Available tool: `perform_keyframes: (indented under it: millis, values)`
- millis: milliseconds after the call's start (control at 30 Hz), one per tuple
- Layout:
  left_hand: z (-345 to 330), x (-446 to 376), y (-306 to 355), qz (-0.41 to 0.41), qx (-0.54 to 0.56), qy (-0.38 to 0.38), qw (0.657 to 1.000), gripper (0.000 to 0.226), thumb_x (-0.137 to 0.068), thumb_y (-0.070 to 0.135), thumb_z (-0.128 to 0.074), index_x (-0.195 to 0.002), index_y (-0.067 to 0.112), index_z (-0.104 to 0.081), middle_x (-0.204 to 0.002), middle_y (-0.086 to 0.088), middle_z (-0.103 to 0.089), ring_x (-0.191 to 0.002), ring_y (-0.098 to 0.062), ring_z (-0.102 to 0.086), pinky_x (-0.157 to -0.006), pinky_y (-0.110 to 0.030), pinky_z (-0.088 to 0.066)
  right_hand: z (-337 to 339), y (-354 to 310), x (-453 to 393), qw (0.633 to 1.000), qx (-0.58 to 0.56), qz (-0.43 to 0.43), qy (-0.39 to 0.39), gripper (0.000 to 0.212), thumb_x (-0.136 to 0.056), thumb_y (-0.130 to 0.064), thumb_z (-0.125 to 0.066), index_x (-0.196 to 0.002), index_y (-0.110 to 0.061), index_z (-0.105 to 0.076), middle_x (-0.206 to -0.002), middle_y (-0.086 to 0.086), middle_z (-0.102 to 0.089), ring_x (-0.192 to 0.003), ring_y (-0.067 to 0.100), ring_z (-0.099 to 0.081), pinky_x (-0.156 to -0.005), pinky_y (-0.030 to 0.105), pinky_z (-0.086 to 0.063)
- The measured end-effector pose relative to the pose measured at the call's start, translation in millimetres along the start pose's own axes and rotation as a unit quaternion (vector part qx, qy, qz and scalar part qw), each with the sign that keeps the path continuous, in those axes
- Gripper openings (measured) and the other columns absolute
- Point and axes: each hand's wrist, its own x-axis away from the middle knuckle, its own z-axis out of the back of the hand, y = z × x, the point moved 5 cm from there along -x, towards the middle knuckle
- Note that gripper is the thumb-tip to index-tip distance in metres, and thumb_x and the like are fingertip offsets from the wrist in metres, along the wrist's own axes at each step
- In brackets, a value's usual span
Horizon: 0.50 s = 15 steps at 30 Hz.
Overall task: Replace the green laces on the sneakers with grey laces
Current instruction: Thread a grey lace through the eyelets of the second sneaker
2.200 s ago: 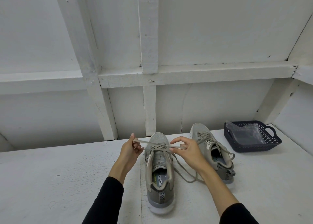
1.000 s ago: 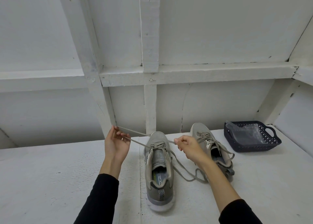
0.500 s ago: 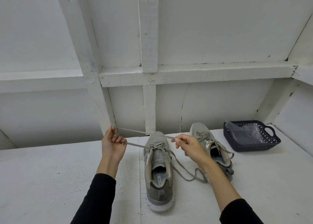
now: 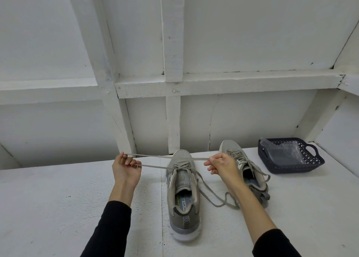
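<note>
The left hand (image 4: pixel 126 170) pinches the grey lace (image 4: pixel 153 166), drawn further out to the left than 2 seconds ago. It runs taut across the near sneaker (image 4: pixel 183 194) on the table (image 4: pixel 58 208) to the pinching right hand (image 4: pixel 221 165). Lacing looks nearly tightened; the second sneaker (image 4: pixel 244 169) seems done.

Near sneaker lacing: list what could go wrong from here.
1. Both hands, left hand and right hand, pull the lace taut sideways; the near sneaker may tip or slide.
2. The loose lace end on the table could snag the far sneaker.
</note>
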Motion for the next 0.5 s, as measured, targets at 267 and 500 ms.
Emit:
perform_keyframes:
  millis: [267, 500]
  values:
    - [6, 0, 0, -0.009, -0.218, 0.066, 0.974, 0.025, -0.097, 0.022, -0.049, -0.072, 0.017, -0.046, -0.053, 0.005, -0.038, -0.055, -0.011, -0.033, -0.065, -0.025, -0.038, 14, 3, -1, 0.997, 0.014, 0.027, 0.076, 0.015, -0.095, -0.007, -0.058, -0.087, -0.005, -0.07, -0.076, 0.008, -0.069, -0.066, 0.014, -0.062, -0.06, 0.018, -0.053]
    - [7, 8, -12, -0.128, -0.754, 0.068, 0.64, 0.02, -0.095, 0.029, -0.049, -0.091, 0.011, -0.058, -0.087, -0.006, -0.06, -0.083, -0.026, -0.053, -0.071, -0.034, -0.04, 3, -6, 3, 0.992, 0.061, 0.066, 0.088, 0.013, -0.092, -0.005, -0.061, -0.08, -0.008, -0.062, -0.072, 0.008, -0.069, -0.063, 0.015, -0.061, -0.058, 0.018, -0.052]
